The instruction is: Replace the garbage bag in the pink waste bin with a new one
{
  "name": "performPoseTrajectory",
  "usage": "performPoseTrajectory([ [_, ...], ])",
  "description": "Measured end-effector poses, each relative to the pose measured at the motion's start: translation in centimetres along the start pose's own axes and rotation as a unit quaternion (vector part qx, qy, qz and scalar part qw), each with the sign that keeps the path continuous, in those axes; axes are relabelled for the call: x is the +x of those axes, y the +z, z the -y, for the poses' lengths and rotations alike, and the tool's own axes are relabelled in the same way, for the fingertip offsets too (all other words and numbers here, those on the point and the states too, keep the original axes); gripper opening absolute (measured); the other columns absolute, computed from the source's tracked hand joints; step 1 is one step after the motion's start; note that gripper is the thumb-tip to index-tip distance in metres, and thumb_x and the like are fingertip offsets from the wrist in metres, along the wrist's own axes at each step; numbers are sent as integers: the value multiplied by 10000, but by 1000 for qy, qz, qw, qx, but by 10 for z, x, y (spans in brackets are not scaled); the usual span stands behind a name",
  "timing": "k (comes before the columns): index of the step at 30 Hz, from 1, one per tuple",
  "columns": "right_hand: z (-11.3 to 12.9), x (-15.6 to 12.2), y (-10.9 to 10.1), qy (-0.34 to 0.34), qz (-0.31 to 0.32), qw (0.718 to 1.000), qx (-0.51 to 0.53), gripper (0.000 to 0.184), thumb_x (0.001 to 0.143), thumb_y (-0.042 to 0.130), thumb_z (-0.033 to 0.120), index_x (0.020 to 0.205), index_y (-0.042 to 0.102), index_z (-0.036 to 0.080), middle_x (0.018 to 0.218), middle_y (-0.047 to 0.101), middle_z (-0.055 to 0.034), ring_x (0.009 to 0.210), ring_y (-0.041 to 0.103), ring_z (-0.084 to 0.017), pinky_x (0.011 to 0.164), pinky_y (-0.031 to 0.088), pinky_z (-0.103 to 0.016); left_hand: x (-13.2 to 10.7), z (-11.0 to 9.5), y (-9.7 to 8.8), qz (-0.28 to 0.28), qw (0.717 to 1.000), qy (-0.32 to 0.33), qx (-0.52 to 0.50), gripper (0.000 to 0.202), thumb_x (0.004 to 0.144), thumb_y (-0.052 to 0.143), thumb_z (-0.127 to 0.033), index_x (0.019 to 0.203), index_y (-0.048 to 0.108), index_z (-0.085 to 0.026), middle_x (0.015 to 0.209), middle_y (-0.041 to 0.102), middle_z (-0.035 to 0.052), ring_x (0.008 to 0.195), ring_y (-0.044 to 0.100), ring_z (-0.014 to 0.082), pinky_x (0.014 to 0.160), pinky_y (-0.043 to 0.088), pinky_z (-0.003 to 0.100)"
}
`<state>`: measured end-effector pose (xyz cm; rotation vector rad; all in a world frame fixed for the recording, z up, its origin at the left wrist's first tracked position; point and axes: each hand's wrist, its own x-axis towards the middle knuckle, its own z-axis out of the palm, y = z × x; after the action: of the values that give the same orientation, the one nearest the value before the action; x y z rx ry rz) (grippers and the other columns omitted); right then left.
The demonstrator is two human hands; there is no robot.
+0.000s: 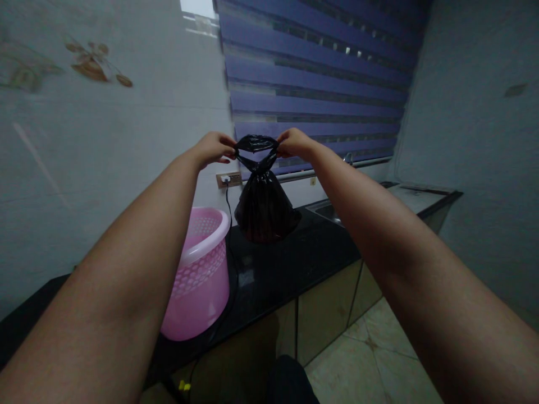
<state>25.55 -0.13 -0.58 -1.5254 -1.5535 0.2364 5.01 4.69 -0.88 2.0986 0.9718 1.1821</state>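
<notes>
A full black plastic bag (264, 207) hangs in the air above the dark countertop (295, 258). Its two top ends are stretched apart above a twisted neck. My left hand (215, 147) pinches the left end and my right hand (293, 142) pinches the right end. Both arms reach out from the lower corners of the picture. The bag's bottom sits at or just over the counter; I cannot tell whether it touches.
A pink perforated plastic basket (202, 269) stands on the counter to the left of the bag. A black cable runs from a wall socket (228, 179) down across the counter. A sink (326, 209) lies behind on the right, under a purple striped blind. Cabinet doors and tiled floor lie below.
</notes>
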Motion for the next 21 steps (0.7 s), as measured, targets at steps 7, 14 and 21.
performPoseTrajectory([
  [7, -4, -10, 0, 5, 4, 1000, 20, 225, 690, 530, -95, 618, 533, 119, 487, 484, 29, 493, 486, -57, 618, 502, -203, -1, 4, 4, 20, 1000, -19, 0, 137, 622, 651, -45, 720, 620, -136, 693, 633, 47, 827, 661, 220, 828, 499, 407],
  [14, -12, -11, 1, 32, 39, 997, 65, 244, 680, 555, -110, 599, 524, 118, 497, 502, 35, 519, 533, -61, 644, 514, -193, -1, 14, 6, 29, 999, -26, 0, 172, 590, 692, -70, 738, 633, -136, 718, 645, 48, 815, 655, 209, 819, 506, 388],
  [21, -13, -18, 3, 50, 52, 995, 70, 261, 668, 532, -123, 581, 531, 123, 533, 550, 16, 549, 560, -81, 672, 515, -213, -5, 22, 11, 48, 997, -52, 1, 164, 620, 641, -24, 728, 634, -148, 696, 640, 35, 721, 638, 160, 754, 508, 331],
])
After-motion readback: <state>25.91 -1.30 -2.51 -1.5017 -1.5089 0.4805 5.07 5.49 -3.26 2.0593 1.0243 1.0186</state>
